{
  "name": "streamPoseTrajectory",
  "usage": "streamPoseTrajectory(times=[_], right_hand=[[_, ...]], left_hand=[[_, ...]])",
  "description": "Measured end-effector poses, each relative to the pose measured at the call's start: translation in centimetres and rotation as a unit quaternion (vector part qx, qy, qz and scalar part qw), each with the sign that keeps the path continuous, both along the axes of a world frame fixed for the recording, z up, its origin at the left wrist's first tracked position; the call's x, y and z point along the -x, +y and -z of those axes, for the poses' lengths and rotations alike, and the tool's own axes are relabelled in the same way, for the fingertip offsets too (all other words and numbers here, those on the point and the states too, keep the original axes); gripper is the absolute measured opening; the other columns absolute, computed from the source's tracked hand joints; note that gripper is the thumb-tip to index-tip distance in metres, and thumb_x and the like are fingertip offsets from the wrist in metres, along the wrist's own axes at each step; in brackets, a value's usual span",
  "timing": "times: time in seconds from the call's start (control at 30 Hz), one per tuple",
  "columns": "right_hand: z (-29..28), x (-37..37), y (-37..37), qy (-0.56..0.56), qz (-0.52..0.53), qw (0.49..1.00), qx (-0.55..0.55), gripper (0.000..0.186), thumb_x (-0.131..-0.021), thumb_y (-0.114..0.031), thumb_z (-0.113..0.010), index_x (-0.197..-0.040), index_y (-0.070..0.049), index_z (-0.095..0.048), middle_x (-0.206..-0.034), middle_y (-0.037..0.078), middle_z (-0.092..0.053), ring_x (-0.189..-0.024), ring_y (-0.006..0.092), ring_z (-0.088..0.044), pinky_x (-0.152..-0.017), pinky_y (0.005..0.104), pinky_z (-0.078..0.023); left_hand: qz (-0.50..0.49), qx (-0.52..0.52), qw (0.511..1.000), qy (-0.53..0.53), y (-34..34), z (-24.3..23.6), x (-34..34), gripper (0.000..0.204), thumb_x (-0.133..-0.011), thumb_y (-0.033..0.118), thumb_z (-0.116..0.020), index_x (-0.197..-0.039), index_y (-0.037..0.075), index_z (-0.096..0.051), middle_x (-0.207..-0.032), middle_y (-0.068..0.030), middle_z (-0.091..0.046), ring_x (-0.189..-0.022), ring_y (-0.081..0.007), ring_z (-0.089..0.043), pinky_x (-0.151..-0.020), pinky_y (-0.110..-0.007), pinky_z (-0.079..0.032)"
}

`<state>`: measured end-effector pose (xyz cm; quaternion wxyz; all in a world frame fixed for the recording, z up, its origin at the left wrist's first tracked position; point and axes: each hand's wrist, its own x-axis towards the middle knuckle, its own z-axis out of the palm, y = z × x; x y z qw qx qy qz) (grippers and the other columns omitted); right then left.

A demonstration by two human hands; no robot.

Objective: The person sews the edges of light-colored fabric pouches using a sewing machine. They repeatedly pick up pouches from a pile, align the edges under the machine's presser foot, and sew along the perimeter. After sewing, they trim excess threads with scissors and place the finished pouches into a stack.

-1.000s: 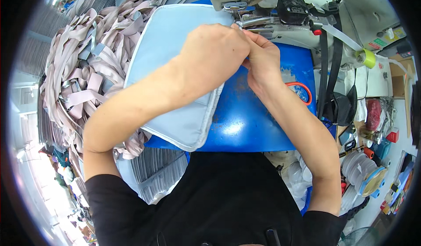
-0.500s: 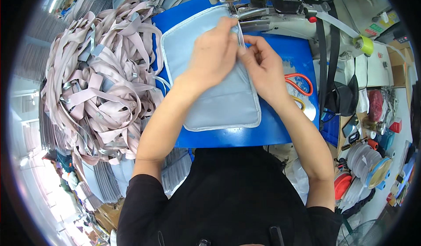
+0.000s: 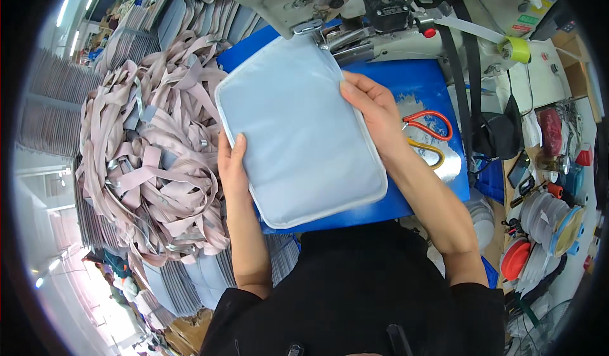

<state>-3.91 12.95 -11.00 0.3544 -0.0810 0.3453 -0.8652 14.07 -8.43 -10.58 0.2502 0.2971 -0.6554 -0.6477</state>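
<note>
A light grey-blue fabric panel (image 3: 304, 134) with rounded corners and white bound edging lies tilted over the blue work surface (image 3: 419, 80). My left hand (image 3: 233, 162) grips its left edge, the thumb on top and the fingers partly hidden beneath. On the opposite side, my right hand (image 3: 371, 105) pinches the upper right edge between thumb and fingers. The panel's top corner reaches under the head of a sewing machine (image 3: 304, 1), close to its metal presser parts (image 3: 309, 27).
Left of the surface is a large heap of pinkish straps (image 3: 158, 159). Red-handled scissors (image 3: 431, 124) and a yellow handle (image 3: 428, 153) lie right of the panel. Stacked grey panels (image 3: 203, 7) stand at the far left. A yellow-green tape roll (image 3: 515, 50) hangs by the machine.
My left hand has gone from the panel's upper right area down to its left edge. The right hand now holds the right edge. The panel looks more lifted, and the view has shifted.
</note>
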Motion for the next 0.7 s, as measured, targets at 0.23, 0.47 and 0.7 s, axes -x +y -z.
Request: streamPoseTrajectory(times=[0.23, 0.47, 0.7], right_hand=[[-0.1, 1.7, -2.3, 0.013, 0.029, 0.999, -0.023, 0.030, -0.103, -0.018, -0.063, -0.125, 0.002, -0.066, -0.102, 0.006, -0.072, -0.086, 0.0109, -0.067, -0.076, 0.0254, -0.054], [-0.4, 4.3, 1.9, 0.218, 0.222, 0.941, -0.131, 0.034, -0.108, -0.032, -0.059, -0.111, -0.001, -0.071, -0.072, -0.005, -0.052, -0.061, 0.0034, -0.046, -0.054, 0.0211, -0.034], [-1.5, 6.9, 2.9, 0.133, 0.278, 0.951, -0.030, 0.031, -0.105, -0.035, -0.066, -0.095, -0.005, -0.064, -0.065, -0.004, -0.051, -0.057, 0.0053, -0.047, -0.052, 0.0220, -0.033]], left_hand=[[0.033, 0.048, 0.998, -0.019, -2.0, -2.2, 1.5, 0.052, -0.103, 0.023, -0.064, -0.148, 0.001, -0.050, -0.134, -0.0101, -0.064, -0.120, -0.0168, -0.060, -0.105, -0.031, -0.045], [0.070, 0.018, 0.997, 0.034, -4.0, -2.7, 1.6, 0.053, -0.100, 0.013, -0.068, -0.148, -0.001, -0.050, -0.128, -0.0094, -0.069, -0.112, -0.0142, -0.066, -0.099, -0.029, -0.050], [0.077, 0.008, 0.996, 0.051, -4.1, -3.8, 1.6, 0.056, -0.100, 0.012, -0.068, -0.150, -0.002, -0.047, -0.132, -0.0114, -0.068, -0.116, -0.0151, -0.065, -0.100, -0.030, -0.051]])
